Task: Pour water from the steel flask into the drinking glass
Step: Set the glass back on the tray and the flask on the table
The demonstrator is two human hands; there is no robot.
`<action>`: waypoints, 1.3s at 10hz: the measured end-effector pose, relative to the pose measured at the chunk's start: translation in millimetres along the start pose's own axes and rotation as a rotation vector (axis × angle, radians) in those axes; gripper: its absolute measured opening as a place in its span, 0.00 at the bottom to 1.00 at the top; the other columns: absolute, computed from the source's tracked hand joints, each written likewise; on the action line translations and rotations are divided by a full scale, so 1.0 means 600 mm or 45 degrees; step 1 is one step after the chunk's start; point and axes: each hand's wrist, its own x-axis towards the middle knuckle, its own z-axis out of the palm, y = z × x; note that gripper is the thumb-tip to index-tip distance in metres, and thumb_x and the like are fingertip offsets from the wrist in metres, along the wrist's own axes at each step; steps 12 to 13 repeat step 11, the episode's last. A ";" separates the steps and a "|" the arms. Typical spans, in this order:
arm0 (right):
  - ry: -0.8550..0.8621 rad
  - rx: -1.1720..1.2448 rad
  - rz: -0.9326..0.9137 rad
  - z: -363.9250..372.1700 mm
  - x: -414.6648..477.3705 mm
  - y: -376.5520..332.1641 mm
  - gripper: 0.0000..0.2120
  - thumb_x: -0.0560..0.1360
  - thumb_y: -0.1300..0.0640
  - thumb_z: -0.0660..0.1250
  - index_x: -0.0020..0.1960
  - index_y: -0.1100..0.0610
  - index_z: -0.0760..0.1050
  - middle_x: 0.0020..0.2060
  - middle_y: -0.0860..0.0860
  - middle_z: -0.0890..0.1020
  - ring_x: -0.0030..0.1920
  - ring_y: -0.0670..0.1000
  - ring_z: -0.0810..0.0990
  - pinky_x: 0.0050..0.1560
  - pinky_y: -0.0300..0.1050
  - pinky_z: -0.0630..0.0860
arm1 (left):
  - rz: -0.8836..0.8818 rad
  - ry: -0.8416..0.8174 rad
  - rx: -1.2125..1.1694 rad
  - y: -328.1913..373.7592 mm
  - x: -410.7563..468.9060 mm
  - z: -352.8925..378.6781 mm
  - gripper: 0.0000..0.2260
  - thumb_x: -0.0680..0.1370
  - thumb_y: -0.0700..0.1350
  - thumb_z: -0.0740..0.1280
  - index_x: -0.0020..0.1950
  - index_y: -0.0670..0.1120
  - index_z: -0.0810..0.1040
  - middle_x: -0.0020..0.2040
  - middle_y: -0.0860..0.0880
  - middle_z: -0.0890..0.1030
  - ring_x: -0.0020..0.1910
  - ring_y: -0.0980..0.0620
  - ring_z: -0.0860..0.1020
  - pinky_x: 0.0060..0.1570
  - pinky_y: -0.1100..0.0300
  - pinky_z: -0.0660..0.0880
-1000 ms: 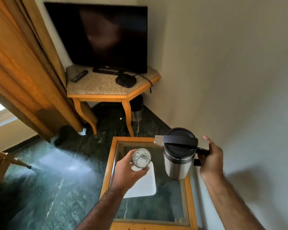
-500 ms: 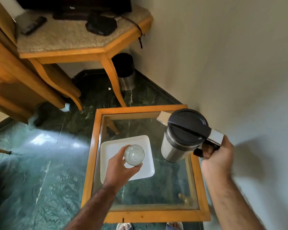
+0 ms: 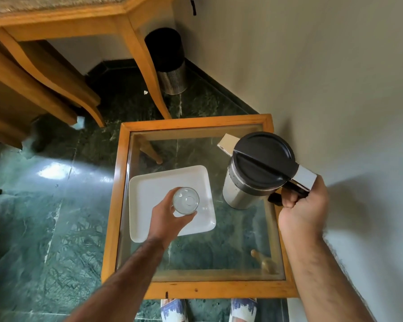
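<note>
Currently I see left grip (image 3: 170,217) wrapped around the drinking glass (image 3: 186,201), upright over the white tray (image 3: 149,189). Right grip (image 3: 303,210) clamped on the steel flask (image 3: 254,175) handle, flask upright, lid on, right of the glass, apart, above the glass tabletop (image 3: 196,256).

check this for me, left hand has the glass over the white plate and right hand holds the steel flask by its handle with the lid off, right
Not quite: the head view shows the black lid on the flask, not off. The rest holds: the left hand has the glass over the white plate, and the right hand holds the flask by its handle.
</note>
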 end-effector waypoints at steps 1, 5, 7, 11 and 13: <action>0.032 0.017 0.006 0.000 0.000 0.014 0.20 0.75 0.59 0.59 0.24 0.50 0.68 0.18 0.47 0.62 0.20 0.47 0.59 0.25 0.41 0.53 | -0.005 0.000 0.015 -0.009 0.012 0.005 0.32 0.69 0.46 0.85 0.66 0.62 0.73 0.63 0.58 0.80 0.61 0.53 0.79 0.68 0.49 0.79; 0.123 0.112 0.055 -0.011 0.006 0.053 0.13 0.78 0.60 0.61 0.35 0.56 0.68 0.21 0.46 0.67 0.23 0.45 0.66 0.27 0.40 0.58 | 0.007 -0.048 0.058 -0.052 0.041 0.011 0.32 0.68 0.45 0.85 0.67 0.59 0.75 0.62 0.56 0.82 0.60 0.52 0.80 0.65 0.53 0.80; 0.181 0.080 0.061 -0.020 0.008 0.059 0.04 0.77 0.61 0.62 0.43 0.58 0.73 0.24 0.46 0.71 0.24 0.44 0.71 0.25 0.35 0.64 | -0.048 -0.043 0.012 -0.063 0.051 0.026 0.32 0.67 0.46 0.86 0.65 0.60 0.76 0.58 0.62 0.83 0.56 0.68 0.81 0.54 0.77 0.76; 0.005 -0.054 0.044 -0.043 0.003 0.044 0.17 0.76 0.52 0.63 0.30 0.47 0.81 0.26 0.41 0.77 0.30 0.43 0.76 0.33 0.40 0.71 | -0.102 -0.122 0.089 -0.014 0.022 0.010 0.52 0.65 0.63 0.83 0.83 0.54 0.60 0.81 0.52 0.69 0.78 0.49 0.69 0.77 0.50 0.66; 0.005 -0.054 0.044 -0.043 0.003 0.044 0.17 0.76 0.52 0.63 0.30 0.47 0.81 0.26 0.41 0.77 0.30 0.43 0.76 0.33 0.40 0.71 | -0.102 -0.122 0.089 -0.014 0.022 0.010 0.52 0.65 0.63 0.83 0.83 0.54 0.60 0.81 0.52 0.69 0.78 0.49 0.69 0.77 0.50 0.66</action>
